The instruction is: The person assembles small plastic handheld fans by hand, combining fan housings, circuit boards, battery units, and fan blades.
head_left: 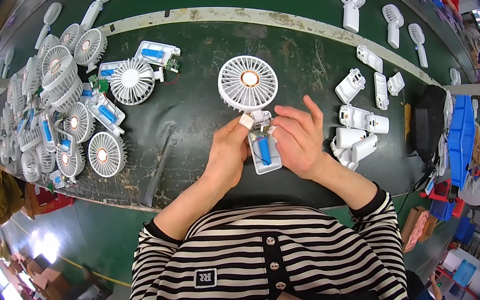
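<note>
Fan (pixel 249 79) innards (pixel 261 129) unclear btwn hands (pixel 301 142)

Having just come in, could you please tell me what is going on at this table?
A person in a striped top holds a white fan between left hand and right hand, its handle open and a blue battery exposed. More fans are heaped on the left of the table, and white casing pieces lie on the right.
</note>
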`<state>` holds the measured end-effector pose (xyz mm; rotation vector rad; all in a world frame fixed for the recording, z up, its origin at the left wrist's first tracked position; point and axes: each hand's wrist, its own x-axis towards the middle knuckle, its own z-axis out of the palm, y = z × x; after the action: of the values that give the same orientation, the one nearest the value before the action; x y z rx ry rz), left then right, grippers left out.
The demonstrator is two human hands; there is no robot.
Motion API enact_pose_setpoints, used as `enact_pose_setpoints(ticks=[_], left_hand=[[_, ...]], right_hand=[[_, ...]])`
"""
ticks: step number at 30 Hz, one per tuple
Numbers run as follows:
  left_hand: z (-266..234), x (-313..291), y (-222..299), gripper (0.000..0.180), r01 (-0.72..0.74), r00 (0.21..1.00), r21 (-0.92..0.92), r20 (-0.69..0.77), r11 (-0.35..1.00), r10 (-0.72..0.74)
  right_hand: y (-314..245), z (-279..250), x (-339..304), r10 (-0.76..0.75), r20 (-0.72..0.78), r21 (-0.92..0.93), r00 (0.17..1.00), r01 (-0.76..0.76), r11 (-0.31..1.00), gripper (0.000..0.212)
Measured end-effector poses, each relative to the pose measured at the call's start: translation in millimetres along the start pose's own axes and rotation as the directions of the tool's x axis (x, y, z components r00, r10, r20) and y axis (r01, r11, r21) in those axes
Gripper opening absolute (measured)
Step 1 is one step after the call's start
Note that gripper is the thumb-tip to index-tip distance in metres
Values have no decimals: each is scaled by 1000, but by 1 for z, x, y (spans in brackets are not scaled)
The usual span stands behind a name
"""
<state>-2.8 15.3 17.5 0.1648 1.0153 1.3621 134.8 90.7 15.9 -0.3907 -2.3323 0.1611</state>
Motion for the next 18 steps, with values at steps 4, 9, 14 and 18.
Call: enact_pose_setpoints(ticks=[4, 9, 14, 18], left_hand=[[-2, 6, 1, 27, 91, 994, -10, -54, 996, -91], [-4, 8, 7, 28, 186, 981, 47, -56, 981, -183], [-8, 10, 5, 28, 189, 980, -4, -54, 982, -189], [-8, 9, 5, 27, 188, 981, -26, -42, 982, -189]], right_hand=[[7, 1, 5, 15, 34, 85, 999, -18, 996, 17], [14, -7, 13, 115, 215, 258, 970, -170, 951, 20], [18, -15, 22, 113, 383, 318, 917, -246, 915, 22], [20, -17, 26, 72, 447, 327, 892, -238, 915, 20]])
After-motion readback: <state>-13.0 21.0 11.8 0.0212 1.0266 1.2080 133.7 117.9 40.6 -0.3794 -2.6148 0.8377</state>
